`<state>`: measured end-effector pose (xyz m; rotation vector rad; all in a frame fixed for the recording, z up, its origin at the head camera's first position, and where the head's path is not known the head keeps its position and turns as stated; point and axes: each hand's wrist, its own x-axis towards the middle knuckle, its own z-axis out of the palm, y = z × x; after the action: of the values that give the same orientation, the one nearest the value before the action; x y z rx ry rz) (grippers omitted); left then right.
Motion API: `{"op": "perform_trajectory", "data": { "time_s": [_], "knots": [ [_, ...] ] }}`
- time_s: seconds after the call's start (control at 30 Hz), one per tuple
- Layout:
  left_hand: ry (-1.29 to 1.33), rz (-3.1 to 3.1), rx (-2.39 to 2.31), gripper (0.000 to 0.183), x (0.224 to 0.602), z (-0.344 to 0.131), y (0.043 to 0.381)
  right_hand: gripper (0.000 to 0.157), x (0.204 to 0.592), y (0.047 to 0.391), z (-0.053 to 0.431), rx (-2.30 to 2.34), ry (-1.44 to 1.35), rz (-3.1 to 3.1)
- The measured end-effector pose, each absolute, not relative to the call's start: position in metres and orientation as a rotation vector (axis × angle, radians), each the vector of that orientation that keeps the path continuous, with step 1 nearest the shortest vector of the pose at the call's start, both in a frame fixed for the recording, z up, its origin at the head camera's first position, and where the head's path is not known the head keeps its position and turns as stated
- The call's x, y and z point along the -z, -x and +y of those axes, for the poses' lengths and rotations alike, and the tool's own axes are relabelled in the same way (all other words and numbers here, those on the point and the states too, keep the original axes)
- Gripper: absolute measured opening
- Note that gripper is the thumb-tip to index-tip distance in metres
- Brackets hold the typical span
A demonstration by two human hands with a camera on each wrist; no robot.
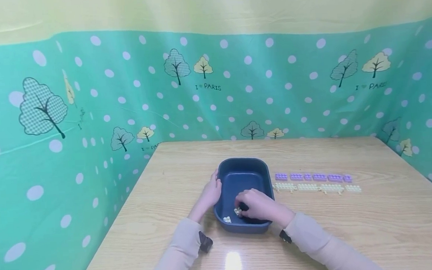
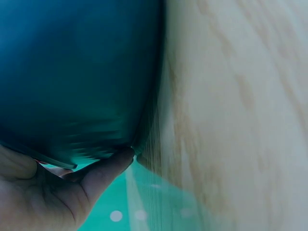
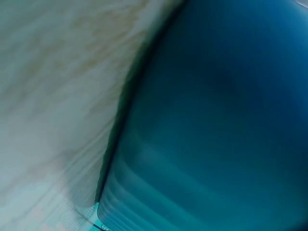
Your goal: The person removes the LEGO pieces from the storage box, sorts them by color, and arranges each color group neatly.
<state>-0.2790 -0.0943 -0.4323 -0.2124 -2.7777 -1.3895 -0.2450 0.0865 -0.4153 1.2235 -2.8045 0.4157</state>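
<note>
A dark blue bin [image 1: 245, 230] stands on the table. My left hand [image 1: 211, 193] holds its left wall at the rim; in the left wrist view, the thumb of that hand [image 2: 57, 197] lies along the outside of the bin [image 2: 86, 86]. Inside, low toward the near end, my right hand [image 1: 259, 205] pinches a small pale yellow toy brick [image 1: 237, 211] between curled fingers and thumb. Another pale yellow brick [image 1: 227, 220] lies in the near left corner. The right wrist view shows only the bin's outer wall [image 3: 207, 125] beside the table, with the hand hidden.
Right of the bin, a row of purple bricks [image 1: 319, 177] lies behind a row of pale yellow bricks [image 1: 308, 187]. The wooden table [image 1: 355, 234] reaches back to a green dotted curtain [image 1: 214, 106], which also hangs along both sides.
</note>
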Motion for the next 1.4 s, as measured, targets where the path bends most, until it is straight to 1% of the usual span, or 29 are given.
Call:
{"op": "perform_trajectory", "data": {
  "time_s": [0.13, 0.33, 0.53, 1.03, 1.4],
  "knots": [
    [0.233, -2.768, 1.381, 0.049, 0.432, -0.095, 0.277, 0.013, 0.417, 0.246, 0.086, -0.447, -1.28, -2.716],
    [0.251, -2.766, 1.365, 0.049, 0.432, -0.093, 0.275, 0.022, 0.412, 0.245, 0.088, -0.645, -1.366, -2.522],
    [0.252, -2.765, 1.368, 0.049, 0.434, -0.091, 0.275, 0.021, 0.4, 0.249, 0.098, -0.74, -1.404, -2.413],
    [0.261, -2.76, 1.372, 0.05, 0.432, -0.094, 0.277, 0.021, 0.391, 0.255, 0.144, -0.828, -1.161, -2.582],
    [0.262, -2.752, 1.359, 0.05, 0.43, -0.096, 0.278, 0.024, 0.387, 0.259, 0.18, -0.905, -0.98, -2.611]
  ]
}}
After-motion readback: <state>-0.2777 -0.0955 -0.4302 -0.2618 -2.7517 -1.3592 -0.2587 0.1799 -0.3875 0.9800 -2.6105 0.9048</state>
